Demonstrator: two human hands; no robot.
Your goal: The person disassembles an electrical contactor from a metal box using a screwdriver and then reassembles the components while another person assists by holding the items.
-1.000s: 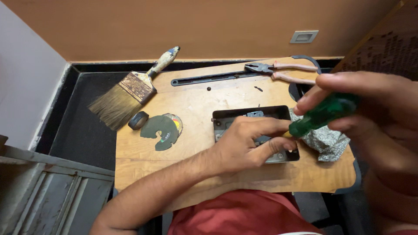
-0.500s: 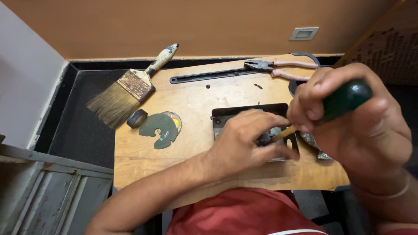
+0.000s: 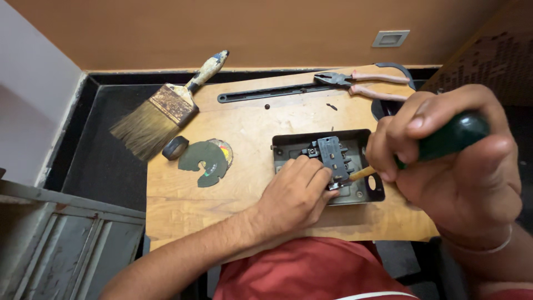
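At the bottom of the frame a red garment (image 3: 311, 272) fills the nearest ground, cut off by the lower edge. Just above it, in the lower middle, the left hand (image 3: 294, 194) rests curled on the surface (image 3: 244, 128), its fingertips pressed on a dark switch block (image 3: 333, 158) that sits in a black box (image 3: 327, 166) at centre right. The fingers hide the block's near end and part of the box floor. At right the right hand (image 3: 455, 166) is closed tight around a screwdriver (image 3: 438, 141); only the green handle and a short yellowish stretch of shaft show, and the tip is hard to make out where it meets the block. That hand also covers the box's right side and whatever lies behind it.

Further up, left of centre, a dark cutting disc (image 3: 205, 161) with a notch lies flat, a small black ring (image 3: 175, 148) just beside it. Beyond, at upper left, a worn paintbrush (image 3: 166, 105) hangs half off the surface. Along the far edge lie a long black bar (image 3: 272, 91) and pink-handled pliers (image 3: 361, 83).

The surface is a pale plywood board, scuffed, set over a black floor. A brown wall with a grey plate (image 3: 391, 38) closes the top; grey metal panels (image 3: 61, 244) fill the lower left.
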